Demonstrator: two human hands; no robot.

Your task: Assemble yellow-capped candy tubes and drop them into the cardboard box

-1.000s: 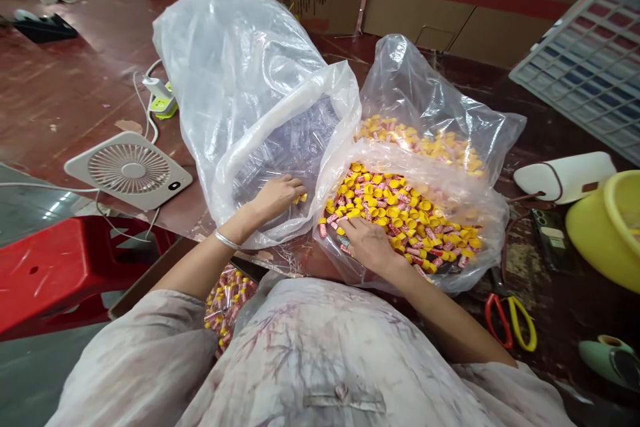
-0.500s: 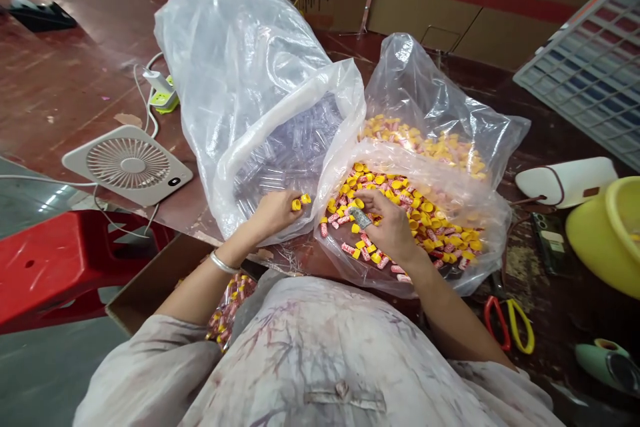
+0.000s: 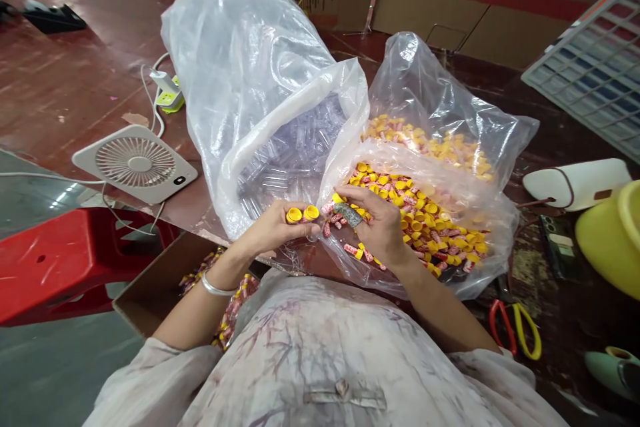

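My left hand (image 3: 273, 227), a silver bangle at its wrist, is closed on two yellow caps (image 3: 303, 213) that stick out past the fingers. A small clear tip shows under them. Close by on the right, my right hand (image 3: 377, 223) pinches a small pink-and-white piece with a yellow cap (image 3: 336, 200). Grey tape (image 3: 349, 215) is wrapped round one of its digits. Under and beside this hand, many loose yellow-capped pink pieces (image 3: 425, 213) lie in an open clear plastic bag (image 3: 465, 287). Clear plastic tubes (image 3: 280, 160) fill the mouth of a larger bag (image 3: 225, 53) behind my left hand.
A flat fan (image 3: 137, 163) and a power strip (image 3: 171, 99) with cables are at left, above a red stool (image 3: 60, 253). An open carton (image 3: 145, 287) stands below the table edge. Scissors (image 3: 515, 327), a phone (image 3: 557, 247) and a yellow bucket (image 3: 607, 233) are at right.
My right hand has moved left from over the pile towards my left hand, with a capped piece in its fingers. My left hand has turned so its yellow caps face me.
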